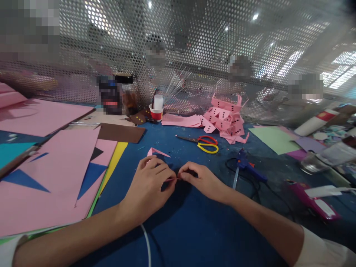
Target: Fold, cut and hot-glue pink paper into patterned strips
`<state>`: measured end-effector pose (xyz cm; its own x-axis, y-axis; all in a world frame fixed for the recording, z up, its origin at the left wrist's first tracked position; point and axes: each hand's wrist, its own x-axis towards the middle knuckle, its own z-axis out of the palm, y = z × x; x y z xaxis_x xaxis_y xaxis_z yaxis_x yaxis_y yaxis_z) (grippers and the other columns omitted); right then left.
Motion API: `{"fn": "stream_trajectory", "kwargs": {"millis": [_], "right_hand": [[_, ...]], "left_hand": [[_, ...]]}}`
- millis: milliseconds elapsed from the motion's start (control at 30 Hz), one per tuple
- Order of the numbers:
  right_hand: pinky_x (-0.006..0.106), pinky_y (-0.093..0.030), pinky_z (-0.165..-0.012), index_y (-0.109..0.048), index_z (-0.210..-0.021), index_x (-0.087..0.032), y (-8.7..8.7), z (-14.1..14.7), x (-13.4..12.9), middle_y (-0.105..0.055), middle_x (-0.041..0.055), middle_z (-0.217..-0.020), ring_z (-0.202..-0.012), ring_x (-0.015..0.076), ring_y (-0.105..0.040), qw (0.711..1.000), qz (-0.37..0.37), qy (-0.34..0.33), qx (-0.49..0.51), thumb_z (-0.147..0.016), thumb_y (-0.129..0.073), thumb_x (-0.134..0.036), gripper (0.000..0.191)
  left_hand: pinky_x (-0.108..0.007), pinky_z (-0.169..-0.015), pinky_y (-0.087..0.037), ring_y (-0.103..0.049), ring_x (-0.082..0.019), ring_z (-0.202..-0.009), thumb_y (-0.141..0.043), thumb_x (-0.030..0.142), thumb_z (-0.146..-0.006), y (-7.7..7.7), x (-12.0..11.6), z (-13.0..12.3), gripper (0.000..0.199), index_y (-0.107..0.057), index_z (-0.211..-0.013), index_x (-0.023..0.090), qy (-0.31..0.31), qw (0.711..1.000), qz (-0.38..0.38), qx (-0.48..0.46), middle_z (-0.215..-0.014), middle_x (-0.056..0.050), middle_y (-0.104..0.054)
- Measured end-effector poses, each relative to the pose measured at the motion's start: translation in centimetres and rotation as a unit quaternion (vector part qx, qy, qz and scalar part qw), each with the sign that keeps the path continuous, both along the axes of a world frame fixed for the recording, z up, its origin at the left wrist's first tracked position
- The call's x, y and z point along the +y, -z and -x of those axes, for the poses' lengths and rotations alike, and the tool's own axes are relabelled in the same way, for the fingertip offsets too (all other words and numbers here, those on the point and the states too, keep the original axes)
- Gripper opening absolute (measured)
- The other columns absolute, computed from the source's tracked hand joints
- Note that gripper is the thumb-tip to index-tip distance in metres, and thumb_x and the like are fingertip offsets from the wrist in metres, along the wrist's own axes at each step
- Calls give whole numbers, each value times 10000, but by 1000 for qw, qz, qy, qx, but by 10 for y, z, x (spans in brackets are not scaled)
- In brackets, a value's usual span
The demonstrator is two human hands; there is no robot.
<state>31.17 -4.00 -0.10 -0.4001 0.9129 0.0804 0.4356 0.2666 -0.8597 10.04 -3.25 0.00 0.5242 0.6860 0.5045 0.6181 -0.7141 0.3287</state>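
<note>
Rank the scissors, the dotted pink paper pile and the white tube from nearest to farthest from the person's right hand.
From the right hand, in the head view:
1. Scissors, just beyond it.
2. Dotted pink paper pile, behind the scissors.
3. White tube, far right.

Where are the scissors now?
Head view: the scissors lie on the blue table just right of centre, beyond the right hand, near the dotted pink papers.

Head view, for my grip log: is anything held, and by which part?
A pink paper strip: the left hand holds it just short of its tip, where the right hand seems to pinch it.
</note>
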Motion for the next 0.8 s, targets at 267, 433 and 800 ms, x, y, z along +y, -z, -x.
{"fn": "stream_trajectory", "kwargs": {"millis": [267, 433, 800], "right_hand": [[293, -485, -866, -673, -1016, -224, -1, 2, -4, -672, 21, -993, -936, 158, -625, 995, -101, 22, -17, -938, -651, -250, 85], [279, -476, -850, -669, -936, -223, 4, 4, -3, -664, -2, -933, -907, 144, -623, 995, -95, 12, -33, -956, -616, -201, 62], [315, -478, -882, -631, -995, -226, 2, 3, -5, -650, 33, -997, -955, 169, -613, 982, -180, 59, -24, -977, -595, -250, 47]], "left_hand": [[-457, -964, -366, -595, -224, -915, -613, 218, -893, -2, 0, 2, 99, -681, -823, 233, -12, 1000, -2, -9, -803, 13, -717], [-458, -967, -365, -597, -225, -937, -603, 240, -911, -1, 0, 2, 117, -694, -838, 244, -6, 1000, -3, -9, -828, 12, -723], [-456, -970, -379, -608, -222, -916, -624, 223, -883, -1, 3, 2, 95, -695, -821, 237, -17, 999, -10, -26, -802, 12, -725]]}}
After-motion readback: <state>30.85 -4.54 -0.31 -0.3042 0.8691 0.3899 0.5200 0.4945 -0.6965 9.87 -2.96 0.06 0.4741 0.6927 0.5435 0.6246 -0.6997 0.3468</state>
